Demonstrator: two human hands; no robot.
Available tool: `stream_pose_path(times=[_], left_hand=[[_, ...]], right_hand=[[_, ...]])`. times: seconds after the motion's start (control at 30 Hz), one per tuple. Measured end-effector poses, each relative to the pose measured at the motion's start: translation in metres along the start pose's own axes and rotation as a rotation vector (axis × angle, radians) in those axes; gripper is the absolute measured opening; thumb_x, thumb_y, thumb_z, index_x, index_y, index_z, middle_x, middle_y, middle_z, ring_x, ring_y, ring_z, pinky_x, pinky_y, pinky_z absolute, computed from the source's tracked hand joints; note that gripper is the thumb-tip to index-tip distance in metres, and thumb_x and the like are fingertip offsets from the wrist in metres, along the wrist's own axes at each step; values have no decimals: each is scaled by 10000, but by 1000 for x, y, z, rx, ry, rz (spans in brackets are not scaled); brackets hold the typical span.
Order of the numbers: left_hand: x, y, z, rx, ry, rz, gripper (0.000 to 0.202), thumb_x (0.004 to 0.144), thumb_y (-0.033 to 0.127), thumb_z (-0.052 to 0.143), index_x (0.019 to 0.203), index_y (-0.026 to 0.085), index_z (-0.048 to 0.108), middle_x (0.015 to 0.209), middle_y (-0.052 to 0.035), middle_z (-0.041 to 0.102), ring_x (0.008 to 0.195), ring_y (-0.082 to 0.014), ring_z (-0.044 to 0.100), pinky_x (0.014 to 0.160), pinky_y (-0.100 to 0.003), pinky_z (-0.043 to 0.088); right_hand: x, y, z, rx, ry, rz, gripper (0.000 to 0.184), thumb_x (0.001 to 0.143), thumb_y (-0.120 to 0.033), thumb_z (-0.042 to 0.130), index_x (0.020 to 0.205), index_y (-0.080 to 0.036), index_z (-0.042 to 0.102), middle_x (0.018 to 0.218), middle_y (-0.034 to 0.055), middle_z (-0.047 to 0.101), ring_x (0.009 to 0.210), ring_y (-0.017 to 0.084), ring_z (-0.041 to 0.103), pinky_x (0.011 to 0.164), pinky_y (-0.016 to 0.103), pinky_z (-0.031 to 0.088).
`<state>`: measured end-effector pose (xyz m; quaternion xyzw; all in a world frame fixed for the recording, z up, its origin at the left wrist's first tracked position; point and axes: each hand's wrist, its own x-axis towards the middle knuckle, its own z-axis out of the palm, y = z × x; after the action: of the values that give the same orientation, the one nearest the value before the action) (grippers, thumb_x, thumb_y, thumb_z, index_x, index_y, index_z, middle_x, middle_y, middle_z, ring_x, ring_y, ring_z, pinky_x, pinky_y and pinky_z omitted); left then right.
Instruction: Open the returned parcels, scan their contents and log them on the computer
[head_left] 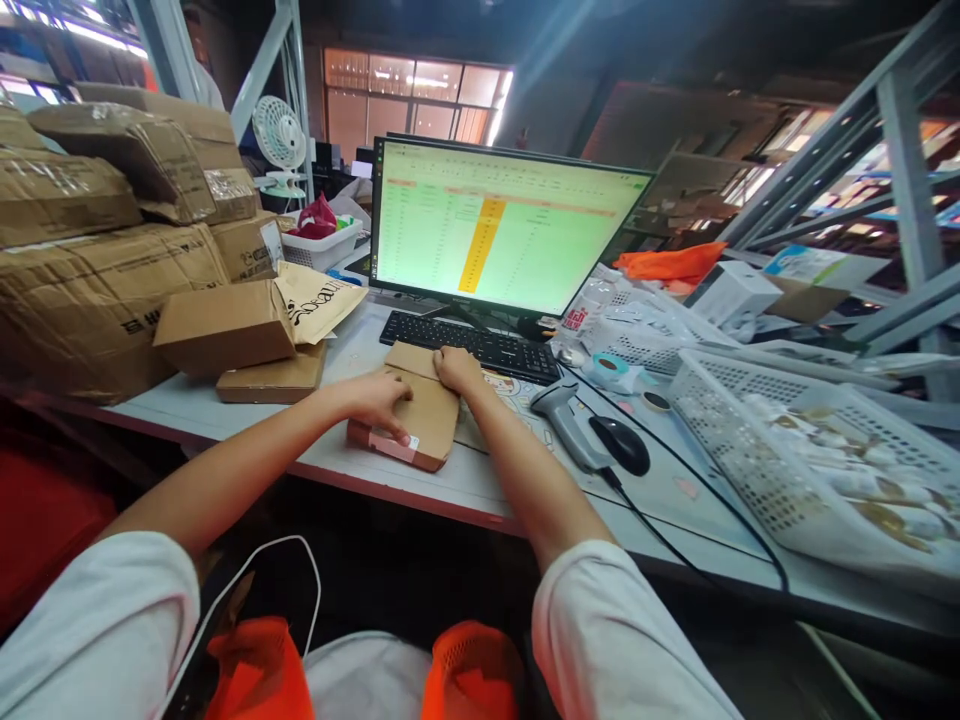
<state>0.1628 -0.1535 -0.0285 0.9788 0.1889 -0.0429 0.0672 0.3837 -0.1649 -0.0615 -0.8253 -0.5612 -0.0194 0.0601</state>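
A small flat brown cardboard box [433, 415] lies near the front edge of the desk, with a pale label on its front side. Across the box's left part spreads my left hand [381, 400], its thumb pressed at the label and its other fingers on top. My right hand [456, 368] is closed at the far right edge of the box, by the raised flap [414, 360]; its fingertips are partly hidden. Just behind the box is a black keyboard [487, 350]. To the right lie a grey barcode scanner [564, 420] and a black mouse [619, 445].
A monitor [502, 225] stands behind the keyboard. Large taped cartons [105, 310] and smaller boxes [225, 325] are stacked on the left, beside a printed mailer bag [319, 305]. White baskets [739, 450] line the right. A scanner cable [675, 560] crosses the desk.
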Motion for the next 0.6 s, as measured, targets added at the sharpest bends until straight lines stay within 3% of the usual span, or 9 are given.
stream_pose_path(times=[0.07, 0.13, 0.2, 0.27, 0.33, 0.4, 0.5, 0.6], left_hand=[[-1, 12, -6, 60, 38, -33, 767, 674, 566, 890, 1238, 106, 647, 1271, -194, 643, 1192, -364, 600, 973, -418, 501], [-15, 30, 1, 140, 218, -68, 668, 660, 489, 923, 1133, 110, 642, 1182, -189, 656, 1111, -365, 615, 931, -437, 514], [-41, 51, 23, 222, 429, -102, 467, 752, 346, 879, 1083, 132, 628, 1095, -165, 657, 1043, -352, 618, 904, -455, 519], [-73, 70, 55, 289, 547, -137, 202, 862, 156, 721, 1042, 167, 632, 1006, -127, 653, 953, -322, 623, 838, -447, 533], [-102, 79, 85, 263, 550, -110, 220, 844, 172, 732, 1045, 171, 644, 1044, -137, 658, 983, -337, 627, 858, -473, 546], [-122, 78, 98, 159, 478, -20, 274, 830, 288, 787, 1048, 178, 661, 1111, -145, 672, 1056, -351, 634, 888, -475, 556], [-130, 57, 77, -138, 375, 34, 319, 910, 444, 718, 1115, 203, 674, 1098, -105, 715, 1005, -277, 689, 846, -388, 575], [-113, 23, 32, -457, 357, 2, 377, 967, 525, 612, 1156, 205, 670, 954, -50, 747, 818, -191, 710, 748, -308, 571]], right_hand=[[2, 3, 3, 10, 2, -2, 536, 1077, -379, 244, 1255, -141, 690, 1309, 208, 688, 1177, 299, 673, 973, 366, 483], [4, 6, 4, 21, 1, -9, 538, 1075, -394, 254, 1255, -146, 696, 1297, 206, 696, 1170, 296, 676, 964, 364, 485], [5, 8, 5, 35, -4, -10, 529, 1070, -390, 273, 1241, -141, 707, 1270, 210, 706, 1146, 296, 683, 945, 365, 490], [5, 8, 7, 56, -4, -13, 527, 1065, -379, 280, 1220, -129, 717, 1246, 219, 712, 1126, 301, 685, 934, 374, 493], [4, 6, 7, 80, 10, -28, 523, 1063, -376, 288, 1211, -122, 720, 1253, 224, 703, 1154, 310, 661, 963, 397, 482], [1, 3, 1, 91, 59, -46, 495, 1055, -375, 324, 1293, -126, 679, 1364, 223, 641, 1274, 334, 575, 1055, 456, 430], [-23, -5, -23, 264, 318, -101, 455, 992, -266, 401, 1373, -134, 612, 1462, 203, 555, 1373, 332, 459, 1146, 517, 343], [-89, -14, -61, 734, 537, -347, 396, 933, -231, 395, 1219, -183, 665, 1213, 148, 668, 1161, 271, 595, 1026, 458, 479]])
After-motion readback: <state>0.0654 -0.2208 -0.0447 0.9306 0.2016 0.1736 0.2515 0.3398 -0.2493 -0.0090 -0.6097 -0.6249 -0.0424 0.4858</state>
